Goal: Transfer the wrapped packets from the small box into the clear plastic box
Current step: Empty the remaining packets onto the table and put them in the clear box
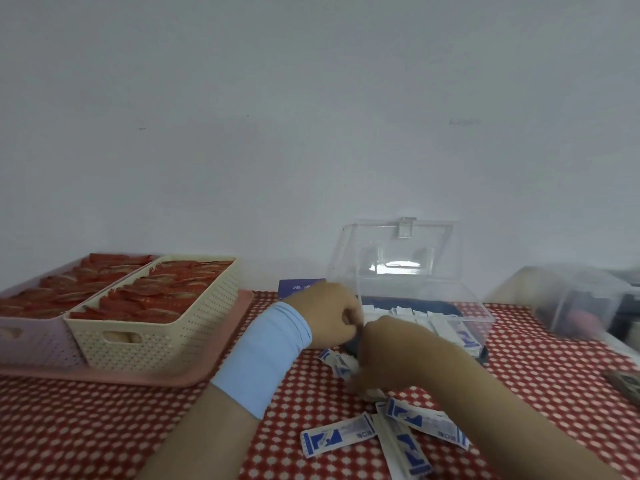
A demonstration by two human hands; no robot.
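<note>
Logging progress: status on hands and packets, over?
Left hand curled at clear box corner, grip unclear. Right hand down on loose packets, grip blurred. Packets in box, more on tablecloth. Lid up, nothing blocking.

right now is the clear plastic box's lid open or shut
Open. The lid stands tipped up and back toward the wall, and the clear plastic box below it is uncovered, with white packets showing inside.

The tablecloth (104, 427) is red with white dots, the packets (337, 438) white and blue.

The clear plastic box (408, 258) stands just behind the fingers (349, 318). Packets (337, 438) lie before them, baskets (152, 341) well left.
</note>
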